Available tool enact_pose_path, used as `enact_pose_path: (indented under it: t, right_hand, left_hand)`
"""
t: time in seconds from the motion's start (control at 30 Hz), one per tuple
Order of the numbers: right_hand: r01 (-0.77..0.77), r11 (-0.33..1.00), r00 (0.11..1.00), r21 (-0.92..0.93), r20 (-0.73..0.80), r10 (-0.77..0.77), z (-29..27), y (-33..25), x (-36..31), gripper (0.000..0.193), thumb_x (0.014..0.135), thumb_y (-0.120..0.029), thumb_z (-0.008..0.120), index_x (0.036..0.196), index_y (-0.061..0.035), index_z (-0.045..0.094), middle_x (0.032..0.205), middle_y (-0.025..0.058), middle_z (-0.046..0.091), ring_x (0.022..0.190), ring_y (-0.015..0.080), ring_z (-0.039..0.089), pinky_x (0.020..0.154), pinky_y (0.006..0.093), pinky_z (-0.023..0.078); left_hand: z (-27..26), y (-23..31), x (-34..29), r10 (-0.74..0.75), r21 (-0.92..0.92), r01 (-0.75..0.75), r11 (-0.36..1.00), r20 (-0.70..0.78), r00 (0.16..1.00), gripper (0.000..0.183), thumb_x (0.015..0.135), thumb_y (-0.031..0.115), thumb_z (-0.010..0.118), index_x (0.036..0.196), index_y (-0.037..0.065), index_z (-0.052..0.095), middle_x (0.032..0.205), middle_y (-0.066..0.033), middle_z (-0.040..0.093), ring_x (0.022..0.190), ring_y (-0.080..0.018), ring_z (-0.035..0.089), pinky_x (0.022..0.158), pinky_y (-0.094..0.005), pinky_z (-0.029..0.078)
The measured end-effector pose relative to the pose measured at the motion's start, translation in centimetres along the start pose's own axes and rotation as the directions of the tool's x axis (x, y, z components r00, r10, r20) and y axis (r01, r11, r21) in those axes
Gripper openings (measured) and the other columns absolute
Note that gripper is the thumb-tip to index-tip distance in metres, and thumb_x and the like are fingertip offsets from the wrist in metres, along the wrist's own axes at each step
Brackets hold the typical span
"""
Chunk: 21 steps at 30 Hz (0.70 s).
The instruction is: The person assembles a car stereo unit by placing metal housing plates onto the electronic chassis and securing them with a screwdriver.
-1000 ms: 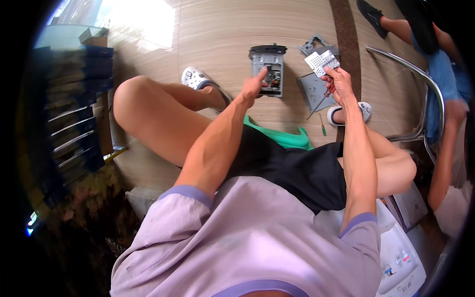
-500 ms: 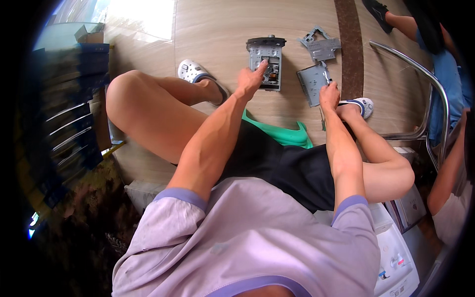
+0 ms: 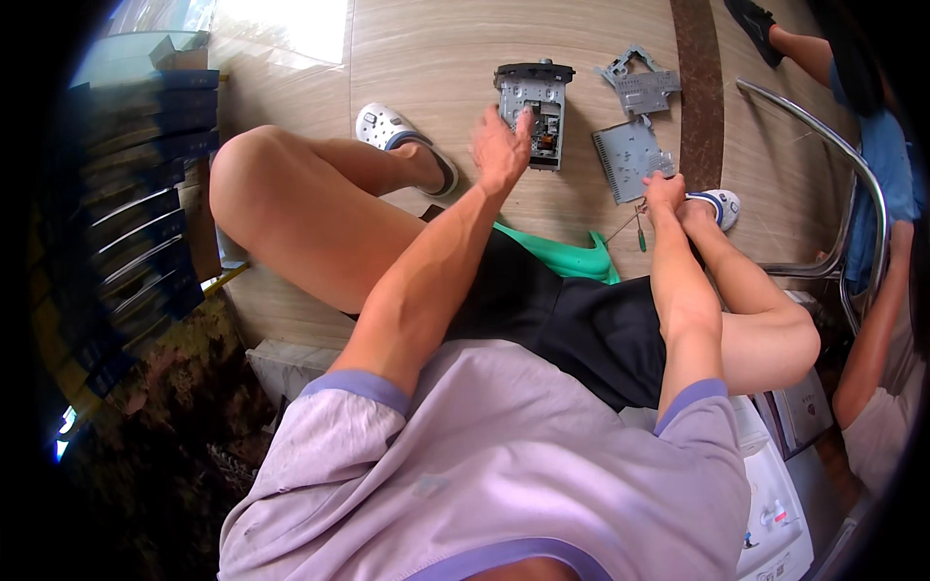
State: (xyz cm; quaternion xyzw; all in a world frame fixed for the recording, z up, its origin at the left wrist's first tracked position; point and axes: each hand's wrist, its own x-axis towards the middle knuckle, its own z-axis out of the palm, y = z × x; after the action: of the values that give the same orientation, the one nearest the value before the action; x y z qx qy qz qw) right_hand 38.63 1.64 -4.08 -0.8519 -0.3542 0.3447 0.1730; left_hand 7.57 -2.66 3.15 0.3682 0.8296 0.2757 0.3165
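Note:
A boxy metal car stereo unit with a dark front panel lies on the floor ahead, its inner parts exposed. My left hand is at its near left side, thumb and fingers apart, the thumb over the opening; the fingertips are blurred. To the right, my right hand is closed at the near edge of a flat grey metal cover. A small silvery piece, smeared by motion, shows at its fingertips; its kind is unclear. Just below that hand is a screwdriver with a green handle.
Cut-out metal brackets lie beyond the cover. A green plastic stool is between my legs. A chrome chair frame and another person's arm are at the right. Stacked dark blue boxes stand at the left.
My left hand has drawn back from the stereo's opening, its fingers spreading to the left. My right hand has shifted slightly toward me, and the silvery piece at its fingertips has turned.

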Motion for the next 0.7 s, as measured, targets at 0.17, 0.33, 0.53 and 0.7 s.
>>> enact_pose_path:
  t: [0.17, 0.33, 0.53, 0.7]
  right_hand:
    - [-0.152, 0.949, 0.987, 0.276, 0.083, 0.134, -2.8, 1.6, 1.4, 0.032, 0.100, -0.014, 0.062, 0.121, 0.0038, 0.047, 0.092, 0.0213, 0.076, 0.045, 0.0201, 0.056, 0.038, 0.0366, 0.041]
    - [-0.105, 0.900, 0.994, 0.424, 0.060, 0.088, -5.0, 0.4, 1.9, 0.024, 0.100, -0.014, 0.065, 0.116, -0.0011, 0.055, 0.084, 0.0140, 0.071, 0.053, 0.0181, 0.062, 0.035, 0.0287, 0.039]
    - [0.160, 0.866, 0.976, 0.474, 0.054, -0.209, -10.9, -6.3, 0.0, 0.020, 0.097, -0.016, 0.069, 0.108, -0.0019, 0.061, 0.081, 0.0113, 0.070, 0.051, 0.0117, 0.057, 0.042, 0.0254, 0.040]
    - [0.266, 0.881, 0.957, 0.392, 0.007, -0.291, -14.9, -10.0, -4.5, 0.019, 0.098, -0.017, 0.068, 0.104, -0.0017, 0.060, 0.076, 0.0101, 0.070, 0.049, 0.0093, 0.055, 0.043, 0.0251, 0.041]
  left_hand:
    - [-0.8, 6.0, -3.3, 0.675, 0.161, -0.658, 0.736, -0.263, 0.690, 0.037, 0.094, 0.026, 0.070, 0.127, 0.011, 0.063, 0.122, -0.0163, 0.063, 0.111, -0.0366, 0.059, 0.093, -0.0505, 0.046]
    - [3.9, 7.1, -6.1, 0.697, -0.270, -0.643, 0.717, 0.253, 0.671, 0.026, 0.097, 0.025, 0.068, 0.113, 0.005, 0.072, 0.095, -0.0151, 0.069, 0.089, -0.0316, 0.067, 0.077, -0.0407, 0.054]
    - [10.8, 8.7, -7.0, 0.169, -0.479, 0.382, 0.791, 0.770, 0.615, 0.044, 0.105, 0.036, 0.059, 0.132, 0.002, 0.066, 0.118, -0.0089, 0.071, 0.102, -0.0196, 0.065, 0.086, -0.0375, 0.054]
    - [12.1, 11.8, -6.4, 0.154, -0.590, 0.553, 0.588, 0.754, 0.639, 0.044, 0.113, 0.035, 0.045, 0.147, 0.008, 0.051, 0.134, -0.0066, 0.064, 0.105, -0.0189, 0.064, 0.090, -0.0381, 0.053]
